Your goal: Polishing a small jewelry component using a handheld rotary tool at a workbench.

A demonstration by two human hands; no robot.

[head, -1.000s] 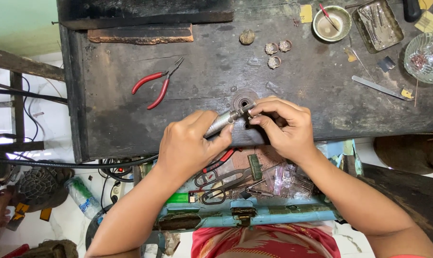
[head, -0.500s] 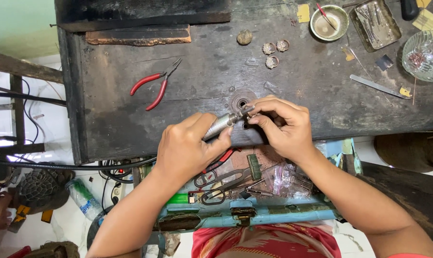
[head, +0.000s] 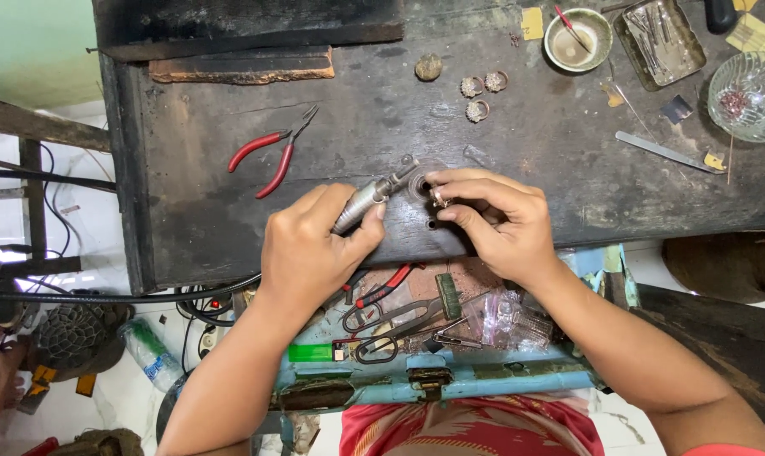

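My left hand (head: pixel 315 245) grips a slim metal rotary handpiece (head: pixel 367 199) whose tip points up and right. A black cable (head: pixel 120 295) runs from it off to the left. My right hand (head: pixel 496 221) pinches a small ring-like metal piece (head: pixel 440 198) between thumb and fingers, right at the tool's tip, over the near edge of the dark wooden workbench (head: pixel 357 127). Both hands almost touch.
Red-handled pliers (head: pixel 268 152) lie left of the hands. Small ornate metal pieces (head: pixel 477 93) sit farther back. A bowl (head: pixel 577 38), a metal tray (head: pixel 659 38), a glass dish (head: pixel 750 93) and a flat steel strip (head: pixel 665 150) are at the right. An open drawer (head: pixel 424 338) below holds scissors and cutters.
The hands stay together at the same spot on the bench; the handpiece and small piece have shifted only slightly.
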